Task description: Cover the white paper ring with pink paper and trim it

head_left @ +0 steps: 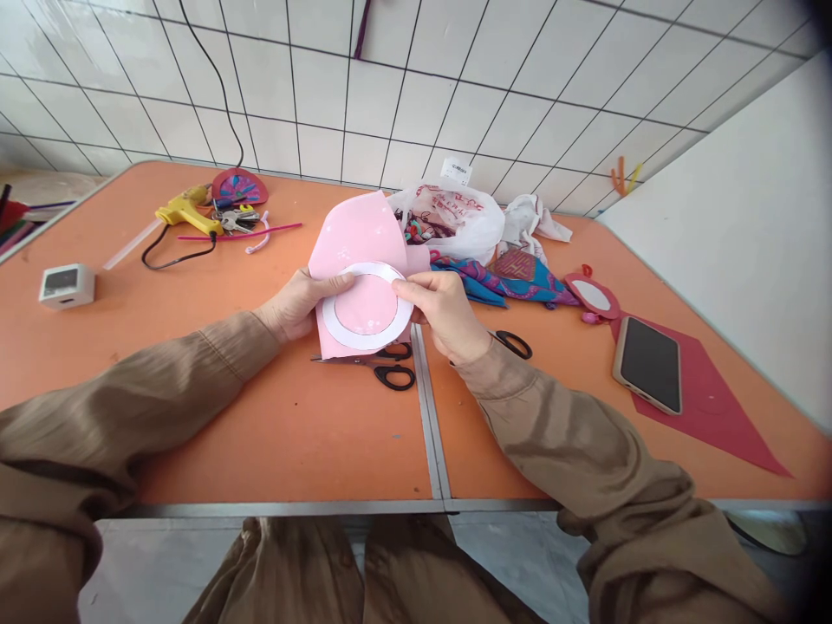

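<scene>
Two hands are on one job, both closed up in pinches. Left hand [300,305] has the pink sheet [360,227], thumb on top, its tip on the upper-left of a white ring [367,342]; the fingers go underneath, so I can't see them properly. Right hand [448,314] pinches the ring's upper-right edge between thumb and index finger. Can't tell if it's got the sheet too.

So the ring is right between the hands, flat over the near end of the sheet, and neither hand is really nearer. The sheet's long axis runs away from the person, toward the wall, and its far part curves up past the ring.

Just below the sheet's near edge there's a pair of black-handled scissors [390,367], blades pointing left. Another black handle [528,352] pokes out by the right wrist. Behind: a white plastic bag [481,221] and some blue-and-purple patterned fabric [520,273]. Way off right, a smartphone [648,362] partly on a red sheet [721,403]. Far left has a yellow glue gun [185,212], keys [239,222] and a little white box [67,286], all on an orange table [260,451].
</scene>
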Tool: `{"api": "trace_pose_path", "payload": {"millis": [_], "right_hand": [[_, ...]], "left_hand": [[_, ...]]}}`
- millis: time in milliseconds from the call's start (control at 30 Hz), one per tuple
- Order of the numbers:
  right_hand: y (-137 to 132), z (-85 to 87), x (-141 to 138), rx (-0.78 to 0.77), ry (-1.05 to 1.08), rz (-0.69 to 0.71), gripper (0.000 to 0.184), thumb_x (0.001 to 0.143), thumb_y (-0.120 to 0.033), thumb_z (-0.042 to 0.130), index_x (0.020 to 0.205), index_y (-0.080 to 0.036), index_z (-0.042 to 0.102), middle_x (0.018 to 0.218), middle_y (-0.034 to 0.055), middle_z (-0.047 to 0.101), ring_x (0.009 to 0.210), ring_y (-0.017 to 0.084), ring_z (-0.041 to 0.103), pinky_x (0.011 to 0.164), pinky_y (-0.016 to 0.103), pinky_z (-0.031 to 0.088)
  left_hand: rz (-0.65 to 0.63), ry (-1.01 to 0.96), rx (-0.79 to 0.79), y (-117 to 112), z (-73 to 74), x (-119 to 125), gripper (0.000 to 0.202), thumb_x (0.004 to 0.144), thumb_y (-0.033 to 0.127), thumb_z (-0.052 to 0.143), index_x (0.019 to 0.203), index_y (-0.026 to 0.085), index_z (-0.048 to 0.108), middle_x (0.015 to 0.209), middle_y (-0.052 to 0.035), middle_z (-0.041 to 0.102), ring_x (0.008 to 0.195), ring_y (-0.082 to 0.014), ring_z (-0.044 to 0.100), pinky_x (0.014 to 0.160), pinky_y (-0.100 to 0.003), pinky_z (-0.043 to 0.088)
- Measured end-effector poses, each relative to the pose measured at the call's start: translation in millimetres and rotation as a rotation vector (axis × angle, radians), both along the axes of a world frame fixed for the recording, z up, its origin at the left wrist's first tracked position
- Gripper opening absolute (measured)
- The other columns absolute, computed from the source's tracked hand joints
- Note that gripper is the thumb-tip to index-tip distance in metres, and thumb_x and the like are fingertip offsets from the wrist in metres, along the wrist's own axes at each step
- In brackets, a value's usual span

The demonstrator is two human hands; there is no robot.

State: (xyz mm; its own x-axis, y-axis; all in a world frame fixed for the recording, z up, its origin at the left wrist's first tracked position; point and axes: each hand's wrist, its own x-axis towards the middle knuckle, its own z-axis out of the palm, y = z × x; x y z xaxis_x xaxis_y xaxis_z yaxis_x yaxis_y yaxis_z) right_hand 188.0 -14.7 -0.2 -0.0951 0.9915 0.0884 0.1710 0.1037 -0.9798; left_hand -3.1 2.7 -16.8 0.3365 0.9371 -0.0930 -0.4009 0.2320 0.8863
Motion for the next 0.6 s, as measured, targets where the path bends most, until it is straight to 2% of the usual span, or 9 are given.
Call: {"api": "trace_pose_path", "payload": {"millis": [133,367,600], "right_hand": [[0.0,0.3,2.1,-0.008,0.041,0.017,0.038,0.07,-0.038,0.061,0.046,-0.019,0.039,0.044,-0.0054,0.03,0.043,0.006,0.032,0.044,0.025,0.016],[0.1,-4.3,2.6,0.074,-0.08,0.007,0.036,0.071,-0.031,0.059,0.047,-0.019,0.037,0.047,-0.005,0.029,0.047,0.007,0.029,0.048,0.025,0.017],[-0.1,-5.7,1.8,0.068,-0.034,0.013,0.037,0.074,-0.03,0.058,0.047,-0.019,0.034,0.048,-0.0051,0.029,0.048,0.006,0.028,0.048,0.026,0.018]], "left_hand": [[0.019,0.006,0.016,-0.1,-1.0,-0.2,0.04,0.066,0.025,0.085,0.102,0.011,0.073,0.107,-0.0144,0.075,0.103,-0.0348,0.069,0.089,-0.045,0.058],[0.04,0.03,0.017,-2.1,0.8,-0.2,0.041,0.067,0.025,0.085,0.103,0.009,0.073,0.106,-0.0147,0.076,0.1,-0.0335,0.07,0.088,-0.044,0.058],[0.045,0.011,0.025,-1.6,-0.5,0.0,0.041,0.068,0.027,0.085,0.104,0.01,0.073,0.104,-0.0141,0.076,0.101,-0.0328,0.069,0.088,-0.043,0.057]]}}
